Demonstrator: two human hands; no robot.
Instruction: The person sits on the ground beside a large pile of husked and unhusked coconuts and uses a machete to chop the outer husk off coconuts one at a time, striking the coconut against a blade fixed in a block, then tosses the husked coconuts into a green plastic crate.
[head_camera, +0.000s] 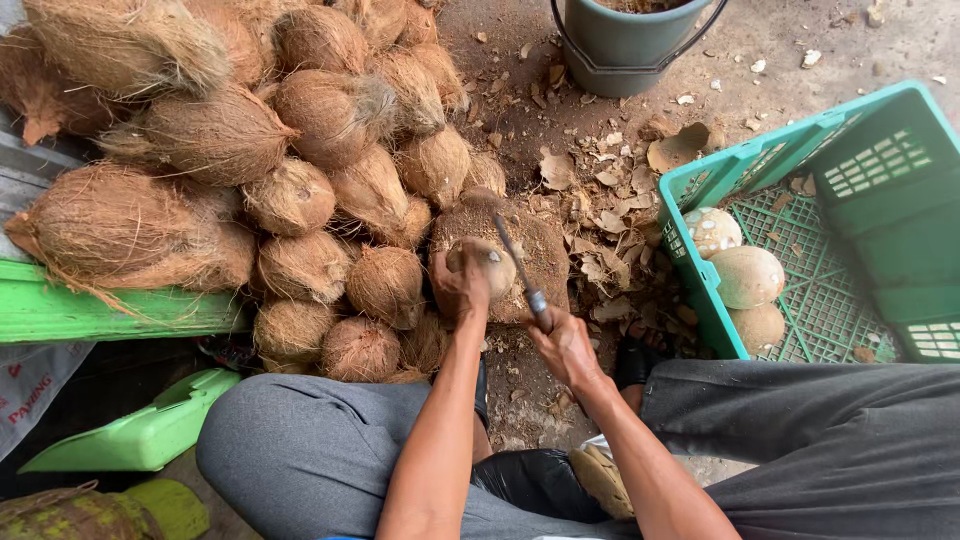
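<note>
Grey trousers (320, 450) on both knees fill the near edge, with a black bag (535, 482) on the ground between them. Above the knees, the right hand (565, 348) is clamped round the handle of a knife (520, 275), whose blade slants up and left, its tip touching the coconut (480, 265). The left hand (458, 285) is closed over the left side of that coconut, pressing it down on a brown block (530, 260) that sits on the ground. The coconut's shell is partly shaved pale on top.

Left of the block, touching it, a heap (300, 170) of husked, fibrous coconuts runs up to the far left corner, some lying on a green board (100, 312). Right of the block, shell chips (600, 220) litter the ground. Beyond them, at the right, a green crate (860, 190) holds three pale peeled coconuts (745, 275) in its near left corner. Farthest off, at the top edge, stands a grey-green bucket (625, 45) with a black handle.
</note>
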